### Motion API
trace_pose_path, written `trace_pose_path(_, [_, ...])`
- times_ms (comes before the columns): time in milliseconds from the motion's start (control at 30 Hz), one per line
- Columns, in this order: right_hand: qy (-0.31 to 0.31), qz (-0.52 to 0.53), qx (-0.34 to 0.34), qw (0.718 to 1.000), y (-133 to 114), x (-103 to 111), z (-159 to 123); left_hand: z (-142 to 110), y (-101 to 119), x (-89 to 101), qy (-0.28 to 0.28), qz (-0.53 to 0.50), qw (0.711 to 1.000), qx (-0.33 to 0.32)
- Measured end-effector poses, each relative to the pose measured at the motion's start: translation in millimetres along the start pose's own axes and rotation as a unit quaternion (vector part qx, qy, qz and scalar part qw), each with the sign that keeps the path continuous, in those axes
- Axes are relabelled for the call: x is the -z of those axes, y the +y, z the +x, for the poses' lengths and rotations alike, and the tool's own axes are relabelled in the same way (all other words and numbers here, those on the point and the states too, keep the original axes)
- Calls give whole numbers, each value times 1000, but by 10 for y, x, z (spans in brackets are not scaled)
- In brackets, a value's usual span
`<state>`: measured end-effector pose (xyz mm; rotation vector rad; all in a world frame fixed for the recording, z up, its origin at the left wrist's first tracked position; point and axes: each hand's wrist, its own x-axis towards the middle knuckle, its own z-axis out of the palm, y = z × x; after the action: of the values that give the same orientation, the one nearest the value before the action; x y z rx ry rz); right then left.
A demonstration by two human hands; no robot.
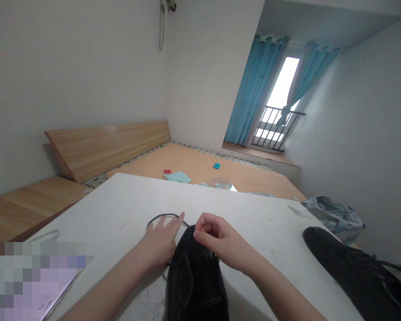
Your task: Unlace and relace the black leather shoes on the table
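A black shoe (pixel 198 285) stands on the white table right in front of me, partly covered by my hands. My left hand (pixel 161 243) is at its left side, fingers spread apart. A thin black shoelace (pixel 163 215) loops around behind those fingers and runs toward the shoe's far end. Over that end, my right hand (pixel 217 238) is closed, thumb and index finger pinched together where the lace leads. The bit of lace between the fingertips is mostly hidden. A second black shoe (pixel 345 267) lies on the right, its lace trailing off.
The white tabletop (pixel 120 196) carries a blurred-out purple sheet (pixel 43 290) at front left. A clear plastic bag (pixel 334 214) sits by the right edge. Beyond is an orange-tan bed surface (pixel 200 154) with a light-blue sheet (pixel 178 177), a red piece (pixel 167 171) and a blue piece (pixel 216 165).
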<state>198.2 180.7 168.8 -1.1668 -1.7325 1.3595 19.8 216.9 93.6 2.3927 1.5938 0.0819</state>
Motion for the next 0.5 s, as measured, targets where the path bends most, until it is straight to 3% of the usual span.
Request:
trace_pose_path(200, [5,12,-20,1000,11,10,6,104,46,69,65,-18,997,-25])
trace_pose_path(367, [9,34,-1,999,26,49,14,89,170,254,218,-154,956,-119])
trace_pose_path(433, [2,33,-2,999,39,51,16,68,213,296,211,-246,937,-131])
trace_pose_path(500, [-12,23,-10,1000,60,34,15,58,233,321,182,-338,919,-88])
